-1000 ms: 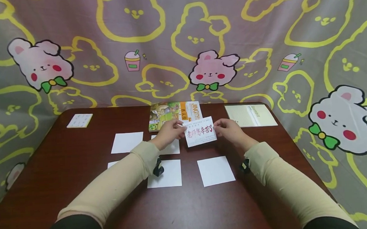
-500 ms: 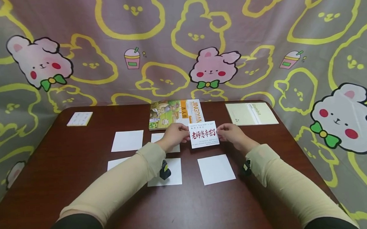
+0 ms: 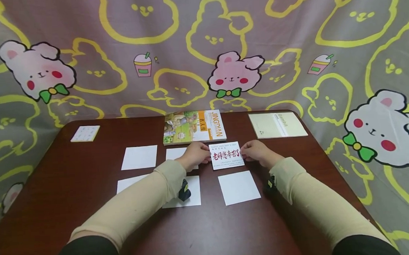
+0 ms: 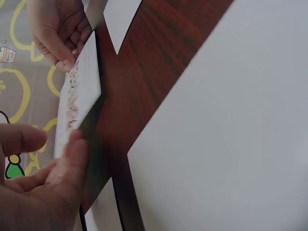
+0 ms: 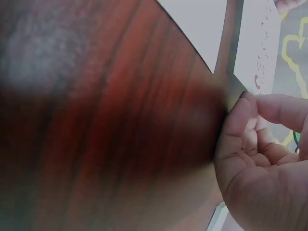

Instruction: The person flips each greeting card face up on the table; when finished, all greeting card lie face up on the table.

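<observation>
A white card with red Chinese characters (image 3: 228,155) is between my two hands at the table's middle, just in front of a picture book. My right hand (image 3: 258,152) pinches its right edge between thumb and finger, as the right wrist view confirms. At its left edge is my left hand (image 3: 196,155); in the left wrist view its blurred fingertips (image 4: 78,147) stand apart, one touching or close to the card's edge. A shadow shows along the card's near side; whether it lies fully on the table I cannot tell. A blank white card (image 3: 239,187) lies nearer to me.
Several more blank white cards lie to the left, one (image 3: 139,157) uncovered, others partly under my left arm. Behind are the picture book (image 3: 194,127), a pale notebook (image 3: 278,125) and a small white pad (image 3: 85,134). A patterned curtain (image 3: 173,33) hangs behind the table.
Both hands have brought the printed card down and toward me, to the right at first. It was tilted and now looks flatter. The left fingers have parted from their pinch.
</observation>
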`<move>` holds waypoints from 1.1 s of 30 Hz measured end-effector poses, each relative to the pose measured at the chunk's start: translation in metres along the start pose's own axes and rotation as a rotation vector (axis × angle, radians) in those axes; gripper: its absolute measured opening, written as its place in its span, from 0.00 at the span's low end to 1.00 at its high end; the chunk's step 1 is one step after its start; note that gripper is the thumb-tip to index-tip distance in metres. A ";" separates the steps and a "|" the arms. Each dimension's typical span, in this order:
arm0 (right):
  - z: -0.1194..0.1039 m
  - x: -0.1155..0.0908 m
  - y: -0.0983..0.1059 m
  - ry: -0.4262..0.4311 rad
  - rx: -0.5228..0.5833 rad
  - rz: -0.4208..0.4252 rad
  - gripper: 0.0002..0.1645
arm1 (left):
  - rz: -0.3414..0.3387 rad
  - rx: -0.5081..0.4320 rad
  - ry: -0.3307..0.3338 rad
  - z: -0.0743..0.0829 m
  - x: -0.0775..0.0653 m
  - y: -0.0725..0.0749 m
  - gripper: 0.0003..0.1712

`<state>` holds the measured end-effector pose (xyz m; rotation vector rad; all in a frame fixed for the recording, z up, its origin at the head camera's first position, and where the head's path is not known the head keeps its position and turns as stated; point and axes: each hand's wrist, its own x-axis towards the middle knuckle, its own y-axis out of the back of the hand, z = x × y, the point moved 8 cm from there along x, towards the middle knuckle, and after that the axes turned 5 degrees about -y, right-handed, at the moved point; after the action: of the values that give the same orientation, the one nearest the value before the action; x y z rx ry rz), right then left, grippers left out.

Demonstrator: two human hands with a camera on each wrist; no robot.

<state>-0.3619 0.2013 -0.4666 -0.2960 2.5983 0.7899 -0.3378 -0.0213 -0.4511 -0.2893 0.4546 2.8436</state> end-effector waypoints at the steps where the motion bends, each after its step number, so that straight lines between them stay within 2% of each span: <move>1: 0.000 0.000 0.001 -0.005 -0.014 0.000 0.11 | -0.018 -0.003 0.014 0.000 0.000 -0.001 0.17; 7: -0.007 0.002 0.001 -0.003 -0.075 -0.023 0.08 | -0.071 -0.006 0.074 0.000 -0.003 -0.003 0.25; 13: -0.013 0.008 0.000 -0.011 -0.121 -0.010 0.06 | -0.085 0.037 0.069 0.005 -0.003 -0.002 0.26; 19: -0.015 0.011 0.000 -0.012 -0.170 0.020 0.06 | -0.095 0.055 0.073 0.004 -0.003 0.000 0.24; 23: -0.011 0.008 0.001 -0.014 -0.139 0.008 0.07 | -0.103 0.066 0.054 0.003 -0.004 0.000 0.24; 25: -0.007 0.004 0.003 -0.012 -0.117 -0.007 0.07 | -0.116 0.129 0.007 0.006 -0.009 -0.001 0.25; 27: -0.004 -0.001 0.007 0.005 -0.097 -0.036 0.08 | -0.147 0.247 -0.087 0.014 -0.015 -0.005 0.26; 30: 0.002 -0.013 0.013 0.022 -0.075 -0.078 0.09 | -0.230 0.498 -0.313 0.034 -0.034 -0.021 0.26; 33: 0.008 -0.027 0.015 0.030 -0.076 -0.133 0.11 | -0.366 0.746 -0.539 0.048 -0.060 -0.048 0.28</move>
<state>-0.3395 0.2200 -0.4532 -0.5011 2.5488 0.8434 -0.2749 0.0264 -0.4060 0.4698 1.1279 2.0824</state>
